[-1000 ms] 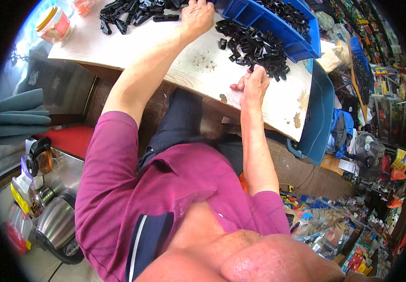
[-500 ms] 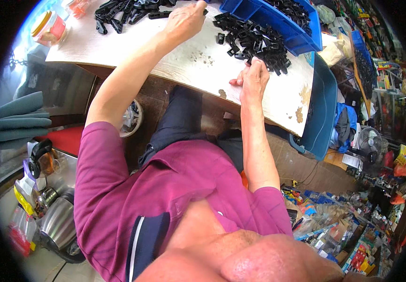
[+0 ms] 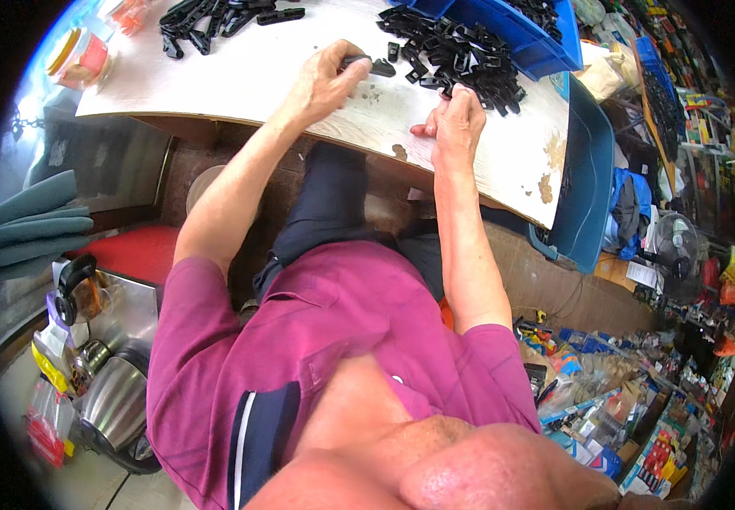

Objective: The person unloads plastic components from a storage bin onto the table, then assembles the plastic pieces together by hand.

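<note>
My left hand (image 3: 323,85) is over the white table (image 3: 248,81), fingers closed round a long black plastic piece (image 3: 382,67) whose tip juts out to the right. At the near edge of a heap of small black plastic parts (image 3: 461,53), my right hand (image 3: 457,127) is pinched together. A bit of black shows at its fingertips, but I cannot tell whether that part is held or lies in the heap. Farther left lie several long black plastic pieces (image 3: 201,24), with a single black piece (image 3: 281,16) beside them.
A blue plastic crate (image 3: 530,61) with more black parts stands behind the heap. A lidded jar (image 3: 78,59) sits at the table's left end. Against the right edge is a blue-grey bin (image 3: 584,204). Lower left stands a steel kettle (image 3: 116,399).
My left hand has come nearer and to the right from the long pieces, carrying a black piece toward my right hand. My right hand has stayed by the heap.
</note>
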Tool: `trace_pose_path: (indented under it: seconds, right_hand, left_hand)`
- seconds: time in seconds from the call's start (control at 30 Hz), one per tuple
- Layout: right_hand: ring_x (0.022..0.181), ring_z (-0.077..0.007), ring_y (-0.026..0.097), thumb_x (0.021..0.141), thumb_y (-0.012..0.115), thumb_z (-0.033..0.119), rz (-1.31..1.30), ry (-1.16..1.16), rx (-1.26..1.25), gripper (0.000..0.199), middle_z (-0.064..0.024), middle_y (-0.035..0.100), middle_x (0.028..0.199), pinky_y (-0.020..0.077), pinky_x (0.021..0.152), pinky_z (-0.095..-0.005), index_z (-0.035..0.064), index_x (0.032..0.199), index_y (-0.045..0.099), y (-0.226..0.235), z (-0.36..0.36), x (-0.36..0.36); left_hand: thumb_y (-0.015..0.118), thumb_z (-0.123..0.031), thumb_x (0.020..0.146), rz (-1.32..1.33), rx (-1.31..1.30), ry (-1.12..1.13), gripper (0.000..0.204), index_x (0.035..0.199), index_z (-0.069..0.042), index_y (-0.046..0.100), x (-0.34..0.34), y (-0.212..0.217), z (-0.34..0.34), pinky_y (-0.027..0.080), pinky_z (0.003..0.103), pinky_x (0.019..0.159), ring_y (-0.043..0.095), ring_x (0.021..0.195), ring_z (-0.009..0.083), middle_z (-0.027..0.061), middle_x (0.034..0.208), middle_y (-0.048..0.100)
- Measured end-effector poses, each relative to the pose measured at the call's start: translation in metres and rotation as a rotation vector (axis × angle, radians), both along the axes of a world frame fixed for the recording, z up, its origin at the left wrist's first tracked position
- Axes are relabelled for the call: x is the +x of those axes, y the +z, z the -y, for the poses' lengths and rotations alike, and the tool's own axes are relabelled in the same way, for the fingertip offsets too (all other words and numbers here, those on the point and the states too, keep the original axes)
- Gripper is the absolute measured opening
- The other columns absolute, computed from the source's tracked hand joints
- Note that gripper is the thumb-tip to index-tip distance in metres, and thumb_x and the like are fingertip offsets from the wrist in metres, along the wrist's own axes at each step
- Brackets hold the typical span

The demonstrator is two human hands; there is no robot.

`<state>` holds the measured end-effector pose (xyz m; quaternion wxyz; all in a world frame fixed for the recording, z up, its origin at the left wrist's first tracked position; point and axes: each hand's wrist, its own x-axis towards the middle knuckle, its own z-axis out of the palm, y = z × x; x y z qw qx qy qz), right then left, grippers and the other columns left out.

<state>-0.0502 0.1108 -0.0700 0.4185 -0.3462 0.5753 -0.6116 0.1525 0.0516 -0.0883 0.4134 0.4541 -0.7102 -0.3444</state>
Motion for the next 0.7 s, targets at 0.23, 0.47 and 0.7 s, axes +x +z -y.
trace_pose_path:
  seconds: [0.23, 0.47, 0.7]
  right_hand:
    - [0.043, -0.0125, 0.040, 0.099, 0.051, 0.031, -0.001, -0.008, -0.077, 0.030, 0.0007, 0.038, 0.054, 0.0465, 0.038, -0.0335, 0.0062, 0.082, 0.053, -0.011, 0.002, -0.006]
    - [0.051, -0.0052, 0.039, 0.099, 0.052, 0.024, 0.014, -0.001, -0.085, 0.029, 0.0050, 0.045, 0.063, 0.0321, 0.044, -0.0242, 0.0067, 0.076, 0.052, -0.010, -0.001, -0.003]
    - [0.040, -0.0111, 0.037, 0.099, 0.052, 0.026, -0.090, -0.032, -0.151, 0.028, 0.0014, 0.042, 0.055, 0.0328, 0.037, -0.0302, 0.0087, 0.077, 0.051, -0.015, -0.002, -0.004]
  left_hand:
    - [0.059, -0.025, 0.100, -0.471, 0.440, -0.174, 0.024, 0.108, -0.003, 0.063, -0.051, 0.016, -0.032, 0.034, 0.019, 0.044, 0.043, 0.054, 0.0023, -0.0001, 0.077, 0.059]
    - [0.060, -0.027, 0.098, -0.632, 0.578, -0.144, 0.025, 0.104, -0.002, 0.063, -0.060, 0.014, -0.033, 0.036, 0.020, 0.045, 0.044, 0.054, 0.0038, 0.0002, 0.076, 0.058]
    - [0.060, -0.024, 0.100, -0.695, 0.624, -0.057, 0.020, 0.098, -0.004, 0.063, -0.079, 0.015, -0.038, 0.038, 0.021, 0.043, 0.047, 0.053, 0.0040, 0.0001, 0.072, 0.057]
